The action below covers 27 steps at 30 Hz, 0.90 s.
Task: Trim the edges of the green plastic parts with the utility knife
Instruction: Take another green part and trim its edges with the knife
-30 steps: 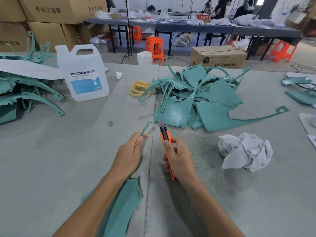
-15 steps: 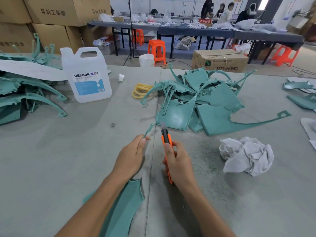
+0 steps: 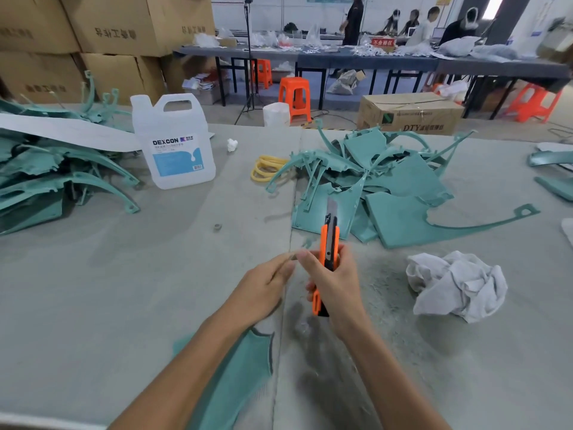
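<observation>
My right hand (image 3: 333,283) grips an orange utility knife (image 3: 328,243) upright, its blade out and pointing away from me. My left hand (image 3: 263,287) holds a green plastic part (image 3: 238,377) whose wide end runs under my forearm toward me; its thin tip near my fingertips is blurred. The two hands almost touch at the fingertips. A pile of green plastic parts (image 3: 400,193) lies just beyond the knife. Another heap of green parts (image 3: 46,178) sits at the far left.
A white DEXCON jug (image 3: 173,141) stands left of centre. Yellow rubber bands (image 3: 266,169) lie beside the pile. A crumpled white cloth (image 3: 455,283) rests to the right. Shavings dust the grey table (image 3: 108,290). Cardboard boxes (image 3: 93,35) and people stand behind.
My right hand has lifted the knife up and toward my left hand. The thin green tip that stuck out above my left fingers is now down between the two hands.
</observation>
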### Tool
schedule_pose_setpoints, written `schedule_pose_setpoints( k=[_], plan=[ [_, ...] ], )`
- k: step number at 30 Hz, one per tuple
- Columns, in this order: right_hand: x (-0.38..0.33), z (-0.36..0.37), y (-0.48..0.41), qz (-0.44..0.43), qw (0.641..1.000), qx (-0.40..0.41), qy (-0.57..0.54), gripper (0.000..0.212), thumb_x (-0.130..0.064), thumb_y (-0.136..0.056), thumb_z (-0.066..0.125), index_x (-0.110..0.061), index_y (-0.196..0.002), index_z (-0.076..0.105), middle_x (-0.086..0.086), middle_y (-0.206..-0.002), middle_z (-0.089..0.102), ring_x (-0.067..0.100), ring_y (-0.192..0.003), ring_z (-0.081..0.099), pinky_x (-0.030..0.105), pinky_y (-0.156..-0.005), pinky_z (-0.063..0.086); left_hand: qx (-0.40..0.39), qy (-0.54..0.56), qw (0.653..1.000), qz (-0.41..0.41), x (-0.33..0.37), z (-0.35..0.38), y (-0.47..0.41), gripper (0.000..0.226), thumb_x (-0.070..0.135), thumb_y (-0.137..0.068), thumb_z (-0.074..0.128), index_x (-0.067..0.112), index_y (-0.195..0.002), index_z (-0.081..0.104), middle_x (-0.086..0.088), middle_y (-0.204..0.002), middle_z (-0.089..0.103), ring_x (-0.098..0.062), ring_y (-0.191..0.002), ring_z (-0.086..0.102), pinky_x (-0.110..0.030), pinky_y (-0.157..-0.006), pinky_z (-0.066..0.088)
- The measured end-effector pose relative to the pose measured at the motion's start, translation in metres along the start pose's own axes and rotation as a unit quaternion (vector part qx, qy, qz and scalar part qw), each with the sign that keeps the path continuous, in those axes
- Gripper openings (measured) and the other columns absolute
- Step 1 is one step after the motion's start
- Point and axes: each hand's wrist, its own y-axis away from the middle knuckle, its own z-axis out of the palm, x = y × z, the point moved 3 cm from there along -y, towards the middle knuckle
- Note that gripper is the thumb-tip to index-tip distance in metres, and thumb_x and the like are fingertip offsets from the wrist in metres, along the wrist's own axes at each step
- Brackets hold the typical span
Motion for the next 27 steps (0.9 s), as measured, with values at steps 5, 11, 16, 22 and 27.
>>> schedule_pose_setpoints(
  k=[5,11,16,22,27],
  plan=[
    [-0.009,-0.007,-0.011,-0.003,0.999,0.038,-0.035,0.028,-0.006,-0.088,0.073,-0.009,-0.104,0.05,0.013,-0.08,0.065,0.024,-0.065,0.069,0.029,-0.049,0.049,-0.054,-0.063,0.996,-0.023,0.01,0.009,0.008,0.05,0.063,-0.102,0.031,0.044,-0.146,0.045,0.012,-0.131,0.066,-0.01,-0.119,0.06,-0.029,-0.098,0.047],
    [-0.001,-0.023,-0.011,-0.015,0.996,0.063,-0.053,0.025,-0.001,-0.09,0.069,-0.005,-0.108,0.052,0.012,-0.084,0.067,0.025,-0.069,0.07,0.029,-0.059,0.056,0.015,-0.261,0.965,0.0,0.005,-0.018,0.037,0.076,0.085,-0.087,0.02,0.042,-0.149,0.029,0.009,-0.149,0.042,-0.015,-0.138,0.035,-0.034,-0.109,0.026],
    [-0.003,-0.03,-0.013,-0.027,0.993,0.084,-0.081,0.023,-0.001,-0.093,0.066,-0.005,-0.112,0.054,0.02,-0.091,0.068,0.026,-0.07,0.071,0.028,-0.065,0.059,-0.015,-0.309,0.946,-0.099,-0.016,-0.032,0.066,0.102,0.102,-0.066,0.018,0.051,-0.154,0.001,0.007,-0.168,-0.002,-0.016,-0.154,-0.007,-0.049,-0.123,0.005],
    [-0.006,-0.029,-0.011,-0.045,0.99,0.092,-0.098,0.022,-0.001,-0.094,0.066,-0.009,-0.112,0.055,0.023,-0.097,0.068,0.025,-0.072,0.07,0.029,-0.069,0.06,0.006,-0.325,0.937,-0.132,-0.017,-0.033,0.08,0.112,0.108,-0.055,0.014,0.055,-0.151,-0.008,0.007,-0.167,-0.017,-0.018,-0.153,-0.017,-0.052,-0.121,0.003],
    [-0.008,-0.035,-0.008,-0.052,0.991,0.077,-0.092,0.025,-0.004,-0.095,0.067,-0.02,-0.112,0.057,0.011,-0.104,0.071,0.024,-0.084,0.071,0.029,-0.077,0.06,-0.03,-0.355,0.926,-0.124,-0.013,-0.026,0.08,0.123,0.111,-0.05,0.012,0.048,-0.155,-0.002,0.008,-0.168,-0.011,-0.016,-0.154,-0.01,-0.049,-0.122,0.012]
  ],
)
